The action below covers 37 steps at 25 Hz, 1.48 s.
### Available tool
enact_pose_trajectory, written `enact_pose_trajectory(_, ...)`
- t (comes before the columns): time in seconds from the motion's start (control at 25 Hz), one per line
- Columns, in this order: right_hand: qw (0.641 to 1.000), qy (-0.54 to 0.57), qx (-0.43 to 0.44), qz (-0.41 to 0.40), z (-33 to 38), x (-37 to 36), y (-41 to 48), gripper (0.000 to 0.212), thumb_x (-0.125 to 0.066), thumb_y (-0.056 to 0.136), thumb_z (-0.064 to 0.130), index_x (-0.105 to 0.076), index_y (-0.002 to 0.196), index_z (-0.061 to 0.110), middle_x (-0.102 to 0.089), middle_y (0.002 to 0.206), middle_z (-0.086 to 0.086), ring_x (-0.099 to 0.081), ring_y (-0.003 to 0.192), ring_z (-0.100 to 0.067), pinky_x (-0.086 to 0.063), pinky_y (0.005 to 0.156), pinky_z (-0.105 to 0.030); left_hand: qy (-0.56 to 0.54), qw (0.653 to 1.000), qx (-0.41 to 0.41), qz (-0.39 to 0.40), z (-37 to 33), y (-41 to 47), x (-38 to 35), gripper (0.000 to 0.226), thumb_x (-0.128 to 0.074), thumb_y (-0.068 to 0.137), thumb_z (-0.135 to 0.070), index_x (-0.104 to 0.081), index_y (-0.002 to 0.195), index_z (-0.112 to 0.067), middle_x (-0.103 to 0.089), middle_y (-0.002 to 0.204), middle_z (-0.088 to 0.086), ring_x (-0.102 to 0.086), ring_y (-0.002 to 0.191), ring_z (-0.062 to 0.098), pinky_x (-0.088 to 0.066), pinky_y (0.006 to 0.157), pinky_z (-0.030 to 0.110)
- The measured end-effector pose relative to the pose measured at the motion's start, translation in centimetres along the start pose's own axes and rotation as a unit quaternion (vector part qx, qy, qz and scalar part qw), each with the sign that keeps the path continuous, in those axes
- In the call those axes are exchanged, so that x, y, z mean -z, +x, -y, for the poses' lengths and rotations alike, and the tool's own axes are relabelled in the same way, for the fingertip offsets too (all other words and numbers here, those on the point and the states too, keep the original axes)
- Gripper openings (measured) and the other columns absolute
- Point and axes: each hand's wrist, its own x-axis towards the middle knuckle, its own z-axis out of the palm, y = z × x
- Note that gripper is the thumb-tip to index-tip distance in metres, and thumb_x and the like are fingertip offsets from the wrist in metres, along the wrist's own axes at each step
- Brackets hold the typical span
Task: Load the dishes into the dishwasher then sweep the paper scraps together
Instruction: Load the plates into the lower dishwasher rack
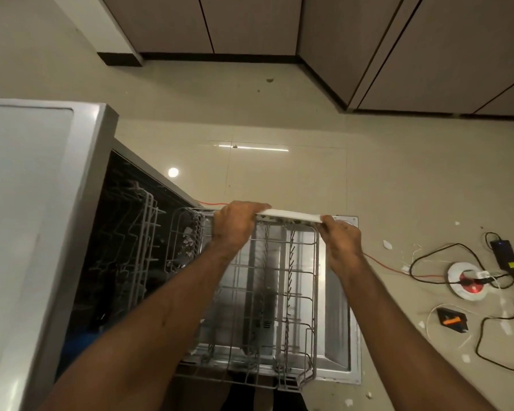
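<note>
Left hand (235, 225): grips the left end of the white dish (291, 216), fingers curled over its edge.
Right hand (341, 241): grips the right end of the same dish, fingers curled round the rim.
White dish: held level between both hands and seen edge-on, so its face cannot be judged. It sits above the far end of the lower rack; whether it touches the wires cannot be told.
Lower rack (279, 292): grey wire, pulled out under both hands and forearms, with rows of upright tines; no dishes visible in it.
Door (339, 321): folded down flat beneath the rack, below the right hand.
Dishwasher (27, 203): pale cabinet to the left of the left hand, its interior dark.
Cutlery basket (184, 241): just left of the left hand, at the rack's left edge.
Upper rack (143, 232): further left, inside the dark opening.
Paper scraps (387, 244): small white pieces scattered on the floor (279, 114), to the right of the right hand and well apart from one another.
Red wire (380, 264): runs along the floor from behind the hands toward the right.
Black cable (511, 321): looped on the floor far right of the right hand, beside a black adapter (505, 253).
White disc (463, 280): on the floor among the cables.
Cabinets (250, 25): beyond both hands, across the floor.
</note>
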Motion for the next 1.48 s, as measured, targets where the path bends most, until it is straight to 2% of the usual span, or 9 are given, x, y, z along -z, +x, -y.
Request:
enact_pose_trajectory(0.12,1.000,0.000,-0.002,-0.006,1.1,-0.5,1.2,0.025,-0.078,0.085,0.000,-0.055,0.076,0.006,-0.051,0.080,-0.012,-0.067,0.087,-0.025,-0.061,0.093,-0.034,0.013,1.000,0.000,-0.007,-0.4,1.4,-0.5,0.046,-0.061,0.103,-0.024,-0.055,0.139,-0.052,-0.074,0.109,-0.009,-0.064,0.083,0.014,-0.051,0.066,0.028)
enact_pose_trajectory(0.24,0.999,-0.036,-0.007,-0.015,1.9,-0.7,2.2,0.025,-0.079,0.083,0.001,-0.055,0.075,0.004,-0.051,0.079,-0.012,-0.064,0.083,-0.026,-0.061,0.094,-0.040,0.016,1.000,0.003,-0.002,-0.7,2.2,-0.6,0.046,-0.062,0.103,-0.024,-0.055,0.139,-0.053,-0.074,0.110,-0.009,-0.064,0.084,0.014,-0.057,0.074,0.031)
enact_pose_trajectory(0.4,0.999,-0.025,-0.017,-0.014,2.6,-0.8,2.3,0.022,-0.078,0.085,0.000,-0.057,0.085,0.003,-0.049,0.080,-0.014,-0.064,0.084,-0.027,-0.063,0.075,-0.025,0.028,0.999,-0.017,-0.002,-0.6,2.2,-0.6,0.048,-0.063,0.102,-0.022,-0.055,0.140,-0.050,-0.075,0.107,-0.006,-0.067,0.086,0.017,-0.061,0.079,0.039)
enact_pose_trajectory(0.68,0.998,-0.037,-0.057,-0.015,1.1,-1.5,2.6,0.025,-0.078,0.088,-0.002,-0.057,0.075,0.000,-0.061,0.075,-0.009,-0.070,0.082,-0.024,-0.060,0.097,-0.037,0.010,0.998,-0.031,0.058,0.9,3.3,-2.6,0.042,-0.058,0.103,-0.014,-0.064,0.135,-0.040,-0.072,0.107,-0.004,-0.063,0.087,0.015,-0.050,0.071,0.027)
enact_pose_trajectory(0.8,0.996,-0.034,-0.083,-0.002,-0.3,-1.8,3.1,0.019,-0.078,0.091,0.000,-0.061,0.085,-0.003,-0.065,0.083,-0.012,-0.072,0.086,-0.021,-0.060,0.096,-0.033,0.008,0.997,-0.032,0.068,2.1,4.4,-4.3,0.040,-0.061,0.100,-0.007,-0.066,0.134,-0.027,-0.068,0.109,0.000,-0.058,0.093,0.014,-0.045,0.079,0.025)
enact_pose_trajectory(1.0,0.993,0.000,-0.113,0.027,-1.5,-2.9,1.9,0.023,-0.065,0.101,0.001,-0.057,0.122,-0.003,-0.064,0.100,-0.011,-0.067,0.082,-0.010,-0.060,0.070,-0.014,0.052,0.997,-0.013,0.049,3.5,4.0,-6.2,0.049,-0.068,0.092,-0.002,-0.062,0.137,-0.023,-0.061,0.121,0.004,-0.053,0.112,0.020,-0.053,0.094,0.035)
enact_pose_trajectory(1.2,0.990,0.073,-0.116,0.031,-1.0,-3.0,0.1,0.073,-0.053,0.099,-0.014,-0.027,0.163,0.010,-0.051,0.145,-0.022,-0.068,0.112,-0.019,-0.059,0.093,-0.022,-0.006,0.996,-0.009,0.086,3.1,3.2,-5.6,0.075,-0.058,0.092,0.011,-0.037,0.157,-0.018,-0.052,0.145,0.010,-0.050,0.131,0.025,-0.043,0.112,0.037)
enact_pose_trajectory(1.4,0.994,-0.036,-0.071,0.078,0.3,-1.8,-3.0,0.074,-0.050,0.099,-0.015,-0.024,0.164,0.007,-0.054,0.149,-0.019,-0.065,0.115,-0.020,-0.060,0.085,-0.022,-0.007,0.995,-0.016,0.100,2.5,0.6,-3.5,0.080,-0.053,0.096,0.006,-0.016,0.164,-0.014,-0.025,0.168,0.009,-0.029,0.152,0.026,-0.025,0.126,0.040)
enact_pose_trajectory(1.48,0.985,-0.127,-0.029,0.113,0.9,-1.3,-5.0,0.069,-0.054,0.100,-0.008,-0.032,0.162,0.012,-0.058,0.149,-0.015,-0.064,0.121,-0.020,-0.056,0.096,-0.028,-0.001,0.994,-0.019,0.107,1.9,-1.0,-2.2,0.080,-0.054,0.099,0.001,-0.013,0.165,-0.016,-0.020,0.170,0.007,-0.025,0.154,0.025,-0.024,0.126,0.042)
